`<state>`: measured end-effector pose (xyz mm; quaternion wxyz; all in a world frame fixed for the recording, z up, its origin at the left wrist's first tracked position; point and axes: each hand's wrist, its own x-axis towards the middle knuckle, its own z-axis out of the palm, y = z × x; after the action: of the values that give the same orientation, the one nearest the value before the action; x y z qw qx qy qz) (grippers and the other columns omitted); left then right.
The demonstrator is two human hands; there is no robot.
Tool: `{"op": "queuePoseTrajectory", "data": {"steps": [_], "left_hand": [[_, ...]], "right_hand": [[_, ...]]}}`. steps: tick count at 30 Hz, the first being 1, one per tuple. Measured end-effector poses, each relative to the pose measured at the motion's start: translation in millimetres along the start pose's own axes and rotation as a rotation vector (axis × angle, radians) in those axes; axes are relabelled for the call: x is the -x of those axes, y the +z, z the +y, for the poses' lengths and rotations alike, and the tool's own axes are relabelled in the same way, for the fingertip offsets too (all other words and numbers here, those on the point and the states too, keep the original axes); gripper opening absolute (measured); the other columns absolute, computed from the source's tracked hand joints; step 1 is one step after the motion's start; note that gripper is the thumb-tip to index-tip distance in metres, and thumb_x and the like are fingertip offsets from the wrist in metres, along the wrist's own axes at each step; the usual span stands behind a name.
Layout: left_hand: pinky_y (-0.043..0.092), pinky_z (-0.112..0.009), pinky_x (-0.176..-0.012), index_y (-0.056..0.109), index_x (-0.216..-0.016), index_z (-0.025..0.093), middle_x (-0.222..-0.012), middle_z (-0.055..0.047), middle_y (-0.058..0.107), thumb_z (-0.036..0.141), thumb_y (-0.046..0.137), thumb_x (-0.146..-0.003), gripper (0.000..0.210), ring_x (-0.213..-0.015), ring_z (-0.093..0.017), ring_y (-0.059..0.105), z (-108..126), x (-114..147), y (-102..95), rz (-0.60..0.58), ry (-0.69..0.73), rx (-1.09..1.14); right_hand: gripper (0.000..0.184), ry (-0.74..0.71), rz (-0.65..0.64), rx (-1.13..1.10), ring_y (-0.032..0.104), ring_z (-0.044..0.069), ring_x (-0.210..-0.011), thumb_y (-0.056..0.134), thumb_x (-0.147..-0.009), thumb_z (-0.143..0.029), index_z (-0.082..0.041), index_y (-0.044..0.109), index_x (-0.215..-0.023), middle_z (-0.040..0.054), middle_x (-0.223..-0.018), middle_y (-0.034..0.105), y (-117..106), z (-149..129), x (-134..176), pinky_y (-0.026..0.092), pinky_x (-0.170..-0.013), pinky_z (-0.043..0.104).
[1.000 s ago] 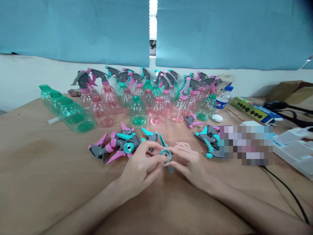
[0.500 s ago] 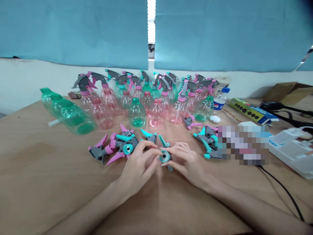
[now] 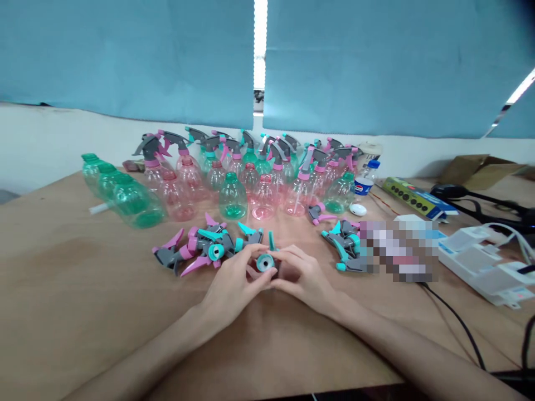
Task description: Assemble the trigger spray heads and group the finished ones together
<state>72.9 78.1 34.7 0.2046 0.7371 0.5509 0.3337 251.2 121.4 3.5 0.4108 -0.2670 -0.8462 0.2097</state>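
Both hands hold one grey-and-teal trigger spray head (image 3: 265,263) above the near part of the table. Its round teal collar faces me, with a dark hole at the centre, and the teal trigger points up. My left hand (image 3: 234,281) has its fingers closed around the collar from the left. From the right, my right hand (image 3: 307,275) grips the grey body, which its fingers partly cover. Just beyond my left hand lies a heap of loose pink, teal and grey spray heads (image 3: 167,257). A second heap of spray heads (image 3: 343,245) lies to the right.
Green and pink bottles (image 3: 233,197), many with spray heads fitted, crowd the back of the table. Several green bottles (image 3: 129,195) lean in a row at left. On the right are a label-wrapped bottle (image 3: 363,186), a long box (image 3: 412,197), white plastic trays (image 3: 463,245) and a black cable (image 3: 455,317).
The left fingers have moved from the collar's edge to around it. The spray head sits slightly further left in view, its collar facing me more squarely. The camera view has shifted slightly.
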Motion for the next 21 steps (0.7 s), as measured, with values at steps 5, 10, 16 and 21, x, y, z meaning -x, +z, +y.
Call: {"op": "queuePoseTrajectory", "data": {"steps": [5,10,16,21], "left_hand": [[0.053,-0.032,-0.076,0.059,-0.115,0.024,-0.104,-0.004,0.066,0.027,0.056,-0.087,0.028,-0.089,-0.019,0.064,-3.4,-3.4,-24.2,0.181,0.143,-0.194],[0.047,-0.038,-0.091,0.056,-0.12,0.023,-0.108,-0.005,0.066,0.025,0.058,-0.088,0.033,-0.101,-0.021,0.059,-15.9,-6.0,-61.0,0.395,0.274,-0.454],[0.042,-0.039,-0.099,0.052,-0.126,0.022,-0.126,-0.005,0.059,0.02,0.049,-0.092,0.034,-0.115,-0.021,0.052,-39.7,-24.3,-93.3,0.147,0.428,-0.569],[0.047,-0.038,-0.092,0.062,-0.107,0.021,-0.115,-0.004,0.064,0.0,0.046,-0.075,0.042,-0.109,-0.022,0.056,-62.5,-31.8,-100.0,-0.122,0.305,-0.608]], "right_hand": [[0.045,0.074,0.075,-0.058,0.064,0.02,-0.09,0.066,-0.081,-0.035,-0.022,0.052,-0.122,0.0081,-0.11,0.065,-5.2,-8.2,-0.2,0.054,-0.079,0.037],[0.023,0.167,0.041,-0.036,0.065,0.02,-0.09,0.06,-0.085,-0.027,-0.021,0.06,-0.106,0.0067,-0.104,0.067,-3.6,-3.8,2.3,0.054,-0.079,0.037],[0.011,0.214,-0.015,-0.109,0.063,0.02,-0.096,0.058,-0.087,-0.028,-0.02,0.064,-0.094,0.0053,-0.1,0.066,5.0,4.3,5.2,0.051,-0.084,0.036],[0.011,0.256,-0.012,-0.147,0.061,0.02,-0.099,0.058,-0.087,-0.029,-0.02,0.064,-0.089,0.0055,-0.101,0.064,4.0,2.6,3.6,0.05,-0.086,0.035]]}}
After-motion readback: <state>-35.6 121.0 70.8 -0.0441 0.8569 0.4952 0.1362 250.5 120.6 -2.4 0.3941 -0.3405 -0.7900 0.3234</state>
